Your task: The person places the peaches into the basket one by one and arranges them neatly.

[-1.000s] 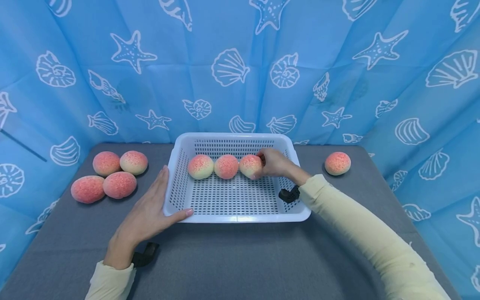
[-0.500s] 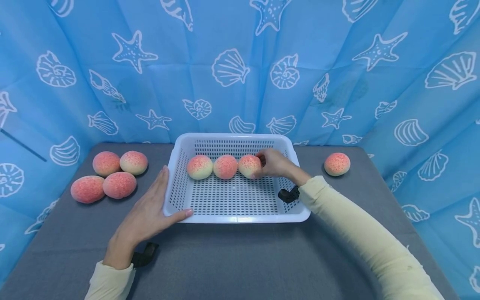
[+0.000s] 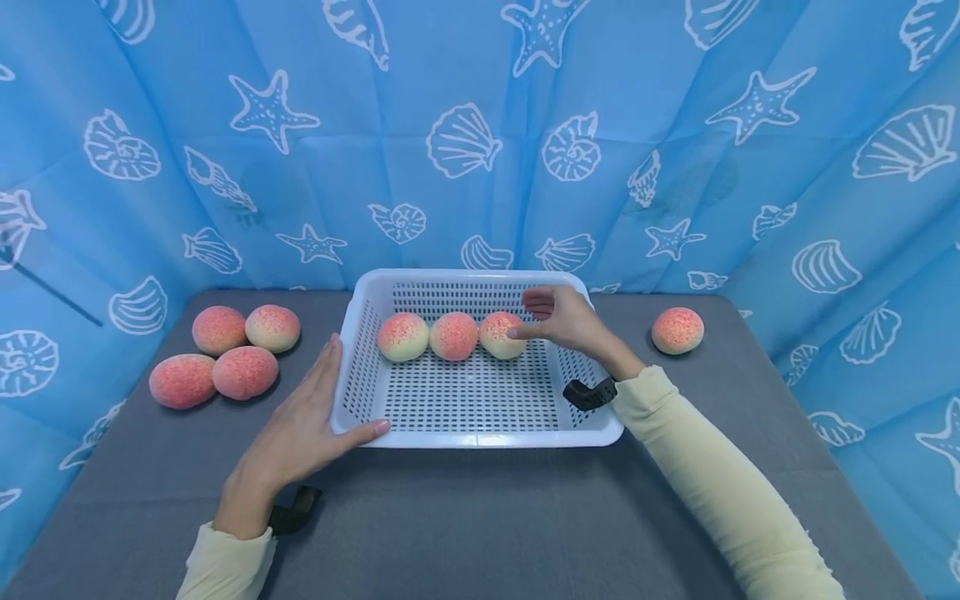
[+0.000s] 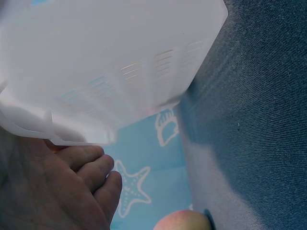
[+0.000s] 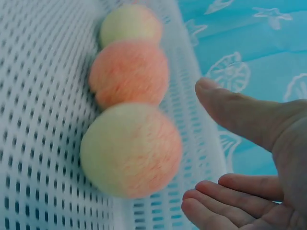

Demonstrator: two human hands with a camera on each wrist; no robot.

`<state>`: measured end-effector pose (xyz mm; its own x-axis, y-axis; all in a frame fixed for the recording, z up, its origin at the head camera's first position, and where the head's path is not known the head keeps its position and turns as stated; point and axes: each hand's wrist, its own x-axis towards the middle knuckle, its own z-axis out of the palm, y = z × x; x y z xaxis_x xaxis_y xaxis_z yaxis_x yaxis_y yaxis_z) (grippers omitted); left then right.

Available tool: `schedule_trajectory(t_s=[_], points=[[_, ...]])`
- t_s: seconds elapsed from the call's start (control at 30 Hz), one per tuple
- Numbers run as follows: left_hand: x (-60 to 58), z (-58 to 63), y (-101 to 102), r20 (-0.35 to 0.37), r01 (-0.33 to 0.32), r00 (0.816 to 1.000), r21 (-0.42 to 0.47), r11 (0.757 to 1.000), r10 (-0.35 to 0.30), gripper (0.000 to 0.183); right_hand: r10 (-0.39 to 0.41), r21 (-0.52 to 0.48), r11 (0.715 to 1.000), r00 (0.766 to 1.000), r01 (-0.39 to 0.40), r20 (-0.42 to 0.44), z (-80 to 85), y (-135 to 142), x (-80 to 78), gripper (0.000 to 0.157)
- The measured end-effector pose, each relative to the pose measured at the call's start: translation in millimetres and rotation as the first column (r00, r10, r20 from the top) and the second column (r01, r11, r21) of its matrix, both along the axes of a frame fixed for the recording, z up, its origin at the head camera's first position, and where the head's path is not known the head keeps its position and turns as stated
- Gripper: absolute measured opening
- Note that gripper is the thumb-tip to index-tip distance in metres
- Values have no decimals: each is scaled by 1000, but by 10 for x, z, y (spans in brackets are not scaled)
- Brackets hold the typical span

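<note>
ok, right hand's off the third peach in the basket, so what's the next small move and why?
Probably draw the right hand out of the white basket toward the lone peach on the table to its right. Its fingers are open and hold nothing, three peaches sit in a row along the far wall, and that peach is the loose one nearest this hand. The left hand rests on the basket's near-left corner.
</note>
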<state>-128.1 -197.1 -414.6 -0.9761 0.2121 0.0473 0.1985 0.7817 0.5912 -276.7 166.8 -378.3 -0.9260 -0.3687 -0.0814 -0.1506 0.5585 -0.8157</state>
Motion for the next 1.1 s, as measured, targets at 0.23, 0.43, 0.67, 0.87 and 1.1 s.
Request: schedule_trajectory(t_s=[0.23,0.43,0.67,0.87,1.1], points=[[7,-16,7,10,-10,1000,-14,1000,10,130,-4,-110,994,1000,3,-12,128,96,218,77],[9,-36,6,2,-4,1000,-11,1000,4,129,-30,-226,974,999,21,-37,226,207,431,72],[1,-51,10,-2,-3,1000,-3,1000,3,129,-68,-328,944,995,39,-75,178,337,598,69],[-5,-50,4,3,-10,1000,-5,1000,10,129,-76,-350,936,993,40,-89,148,345,637,66],[-24,-35,-12,-21,3,1000,12,1000,-3,128,-139,-363,928,981,82,-134,211,367,676,66]])
